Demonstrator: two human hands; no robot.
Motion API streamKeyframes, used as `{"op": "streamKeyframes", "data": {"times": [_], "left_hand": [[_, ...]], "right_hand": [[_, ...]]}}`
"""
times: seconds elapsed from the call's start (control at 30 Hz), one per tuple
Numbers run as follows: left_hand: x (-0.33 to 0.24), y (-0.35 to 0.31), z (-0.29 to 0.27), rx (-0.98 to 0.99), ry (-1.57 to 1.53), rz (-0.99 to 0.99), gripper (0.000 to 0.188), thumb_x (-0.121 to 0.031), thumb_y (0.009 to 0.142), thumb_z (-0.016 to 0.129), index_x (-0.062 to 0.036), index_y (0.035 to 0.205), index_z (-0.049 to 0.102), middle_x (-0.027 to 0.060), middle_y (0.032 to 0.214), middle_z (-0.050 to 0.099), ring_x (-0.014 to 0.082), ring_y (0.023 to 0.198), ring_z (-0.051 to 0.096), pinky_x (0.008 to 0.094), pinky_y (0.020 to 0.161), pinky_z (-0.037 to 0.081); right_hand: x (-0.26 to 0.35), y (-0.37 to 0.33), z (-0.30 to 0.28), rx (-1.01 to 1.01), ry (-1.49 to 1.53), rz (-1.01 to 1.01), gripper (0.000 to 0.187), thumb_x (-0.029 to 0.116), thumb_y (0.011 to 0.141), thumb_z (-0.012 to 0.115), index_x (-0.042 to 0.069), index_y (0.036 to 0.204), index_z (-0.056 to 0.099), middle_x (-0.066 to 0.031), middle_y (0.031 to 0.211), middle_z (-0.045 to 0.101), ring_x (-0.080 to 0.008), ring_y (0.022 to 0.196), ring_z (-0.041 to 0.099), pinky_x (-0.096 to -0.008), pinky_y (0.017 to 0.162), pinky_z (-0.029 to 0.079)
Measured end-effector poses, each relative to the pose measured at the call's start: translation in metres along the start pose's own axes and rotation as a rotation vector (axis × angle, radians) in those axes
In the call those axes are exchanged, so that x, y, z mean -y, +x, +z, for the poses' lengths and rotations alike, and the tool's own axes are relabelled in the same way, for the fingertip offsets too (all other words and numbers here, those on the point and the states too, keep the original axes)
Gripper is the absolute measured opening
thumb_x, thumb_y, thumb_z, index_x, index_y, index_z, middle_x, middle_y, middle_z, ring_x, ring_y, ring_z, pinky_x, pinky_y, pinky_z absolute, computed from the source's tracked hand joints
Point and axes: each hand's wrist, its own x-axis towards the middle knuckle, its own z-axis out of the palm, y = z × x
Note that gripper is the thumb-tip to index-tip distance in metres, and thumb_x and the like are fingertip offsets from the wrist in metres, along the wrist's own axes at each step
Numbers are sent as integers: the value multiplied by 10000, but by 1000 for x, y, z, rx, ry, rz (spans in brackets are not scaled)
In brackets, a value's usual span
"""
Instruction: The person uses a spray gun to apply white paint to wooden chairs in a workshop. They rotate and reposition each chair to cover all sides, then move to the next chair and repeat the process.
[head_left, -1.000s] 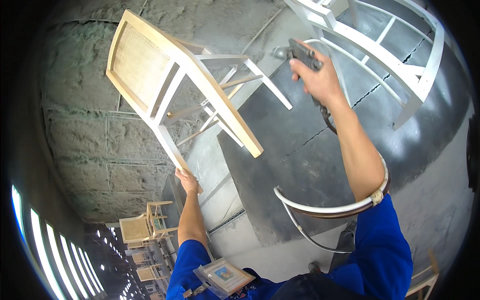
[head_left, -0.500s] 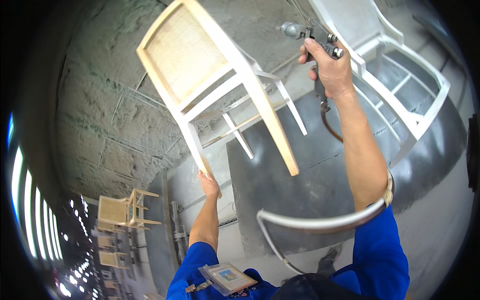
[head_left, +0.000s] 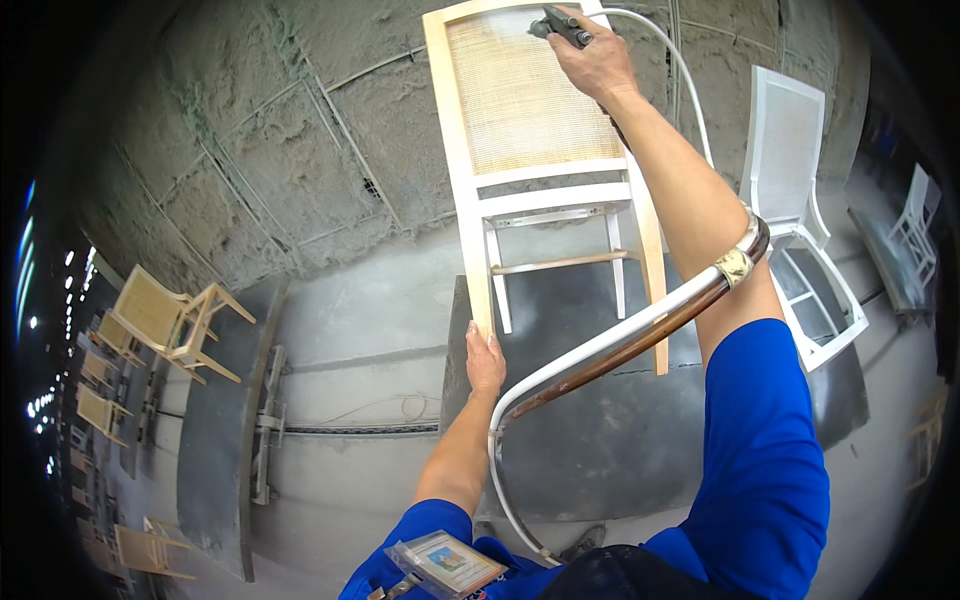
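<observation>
A wooden chair (head_left: 552, 178) with a woven cane back stands over a dark board (head_left: 600, 430). Its seat frame and some legs look white, while the back frame and two legs show pale bare wood. My left hand (head_left: 485, 362) closes round the lower end of one of its bare legs. At the top of the cane back, my right hand (head_left: 598, 62) grips a spray gun (head_left: 565, 27), and the cane near it looks whitish. A white hose and a brown hose (head_left: 625, 345) are bound to my right forearm.
A white-coated chair (head_left: 790, 150) stands at the right, and another white chair (head_left: 915, 215) farther off. Several unpainted chairs (head_left: 150, 305) line the left, beside a dark board (head_left: 225, 430). A rough grey wall (head_left: 300, 120) rises behind, and a rail (head_left: 360, 430) crosses the floor.
The held chair has turned more upright, its back facing me. My right hand has brought the spray gun leftward and up to the top of the back. The view has shifted.
</observation>
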Motion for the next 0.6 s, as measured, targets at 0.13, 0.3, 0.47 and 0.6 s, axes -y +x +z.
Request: {"op": "streamKeyframes", "data": {"times": [0.13,0.3,0.47,0.6], "left_hand": [[-14,-5,-5,-26,-194,-38,511,-267,1050,580,-42,1475,406,265,1320,629,410,1120,687,478,932,556],[-20,10,-16,380,-721,-508,459,-386,991,700,-21,1244,585,104,816,681,147,544,631,346,503,525],[-28,37,2,407,-705,-471,492,-471,965,698,-34,1173,609,212,980,721,367,782,715,468,699,571],[-44,51,15,355,-713,-467,560,-530,959,664,-14,1165,599,294,1075,708,497,1045,666,561,902,529]], "right_hand": [[26,11,23,-209,-198,-118,290,184,907,701,121,1182,768,-130,1041,792,-233,987,756,-356,871,572],[91,-49,29,-80,-238,-271,397,146,928,685,48,1313,693,-144,1151,781,-210,1057,749,-323,939,561],[174,-217,106,536,-625,-253,526,17,884,710,164,1388,675,-209,1179,747,-339,1093,738,-398,919,581],[191,-264,200,654,-1055,11,519,93,896,704,218,1398,667,-259,1131,729,-410,1029,720,-465,873,579]]}}
